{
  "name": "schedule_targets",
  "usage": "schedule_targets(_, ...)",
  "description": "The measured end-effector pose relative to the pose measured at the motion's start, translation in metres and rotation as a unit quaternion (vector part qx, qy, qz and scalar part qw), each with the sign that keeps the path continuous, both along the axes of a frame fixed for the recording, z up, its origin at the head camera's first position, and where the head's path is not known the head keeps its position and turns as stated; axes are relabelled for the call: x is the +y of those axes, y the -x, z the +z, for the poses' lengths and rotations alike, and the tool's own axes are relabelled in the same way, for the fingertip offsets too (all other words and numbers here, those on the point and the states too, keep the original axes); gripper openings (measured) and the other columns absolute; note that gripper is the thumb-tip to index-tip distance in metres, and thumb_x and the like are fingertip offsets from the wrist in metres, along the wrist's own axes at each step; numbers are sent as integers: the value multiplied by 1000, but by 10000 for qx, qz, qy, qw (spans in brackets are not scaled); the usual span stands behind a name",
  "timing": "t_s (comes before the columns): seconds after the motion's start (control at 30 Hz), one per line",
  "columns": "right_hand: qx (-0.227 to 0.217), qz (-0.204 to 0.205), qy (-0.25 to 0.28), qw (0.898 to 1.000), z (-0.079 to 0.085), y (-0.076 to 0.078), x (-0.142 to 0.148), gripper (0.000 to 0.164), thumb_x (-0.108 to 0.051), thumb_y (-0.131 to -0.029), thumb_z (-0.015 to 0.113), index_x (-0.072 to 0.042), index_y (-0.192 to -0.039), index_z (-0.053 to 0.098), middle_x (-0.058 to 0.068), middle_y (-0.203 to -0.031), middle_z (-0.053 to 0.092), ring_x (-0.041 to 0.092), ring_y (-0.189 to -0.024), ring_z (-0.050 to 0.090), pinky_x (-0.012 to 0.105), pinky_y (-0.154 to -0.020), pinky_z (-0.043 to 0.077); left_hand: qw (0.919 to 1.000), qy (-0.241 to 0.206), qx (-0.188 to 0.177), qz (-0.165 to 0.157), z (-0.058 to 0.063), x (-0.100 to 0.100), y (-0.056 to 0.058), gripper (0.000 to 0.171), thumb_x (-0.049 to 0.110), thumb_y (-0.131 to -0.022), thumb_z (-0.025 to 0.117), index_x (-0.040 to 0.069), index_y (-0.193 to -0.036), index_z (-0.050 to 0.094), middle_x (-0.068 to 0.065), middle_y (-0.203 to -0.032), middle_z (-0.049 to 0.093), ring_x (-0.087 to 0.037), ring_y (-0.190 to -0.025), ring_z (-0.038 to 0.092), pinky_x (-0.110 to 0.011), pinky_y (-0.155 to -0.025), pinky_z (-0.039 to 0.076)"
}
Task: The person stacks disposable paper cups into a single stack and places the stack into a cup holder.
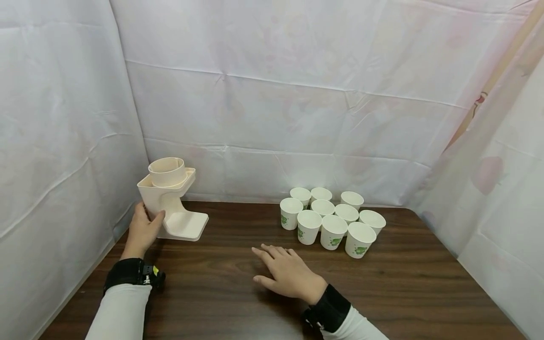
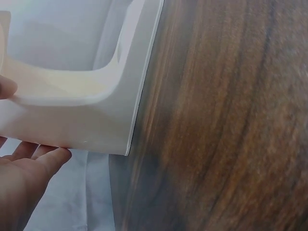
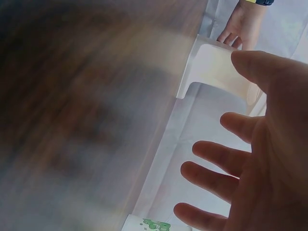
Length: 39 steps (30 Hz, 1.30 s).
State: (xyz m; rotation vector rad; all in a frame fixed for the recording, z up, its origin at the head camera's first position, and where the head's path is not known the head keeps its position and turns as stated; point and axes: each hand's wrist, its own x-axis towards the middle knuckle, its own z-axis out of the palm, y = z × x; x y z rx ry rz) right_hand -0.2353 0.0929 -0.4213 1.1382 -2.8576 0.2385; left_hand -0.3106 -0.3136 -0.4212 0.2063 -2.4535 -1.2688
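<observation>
At the left of the table stands a cream plastic stand with a flat foot and a round, open-topped tube in its upper tray. My left hand grips its side wall. In the left wrist view the thumb lies on one side of the stand and the fingers on the other. My right hand, fingers spread and straight, is over the middle of the table, palm down and holding nothing. Ahead and to its right stand several white paper cups with green prints.
The dark wood table ends at a white cloth wall at the back. Cloth also hangs along the left and right sides. The cups stand close together near the back edge. A wooden pole leans at the right.
</observation>
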Motion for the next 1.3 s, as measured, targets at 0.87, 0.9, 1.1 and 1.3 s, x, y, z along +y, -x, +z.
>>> schedule_targets(0.87,-49,-127,117,9998,-3,2,18,65,-53,-102,51,-20,-157,35,12,-154,42,31,-139,42,58,-102,39,9994,201,-126,-265,2,15,-16,78,28,-103,50,-14,-150,4,-44,-148,20,-57,-139,22,-66,-109,23)
schedule_targets(0.9,-46,-119,128,9998,-3,2,18,65,-53,-102,51,-20,-156,35,13,-154,42,31,-138,42,58,-102,39,9992,225,-95,-308,1,16,-17,78,28,-103,50,-14,-150,4,-45,-148,19,-57,-138,22,-67,-109,23)
schedule_targets(1.1,-81,-133,136,9998,-4,1,22,66,-55,-102,48,-18,-156,37,13,-153,43,32,-138,42,58,-102,39,9986,321,74,-422,-2,19,-21,79,27,-103,51,-16,-149,5,-46,-146,20,-59,-137,23,-68,-107,24)
schedule_targets(1.3,-15,-192,141,9997,-2,2,26,65,-53,-102,51,-18,-155,38,13,-152,44,31,-137,43,59,-101,40,9973,378,225,-591,-1,24,-24,78,26,-102,52,-17,-148,6,-46,-143,23,-58,-135,25,-69,-105,26)
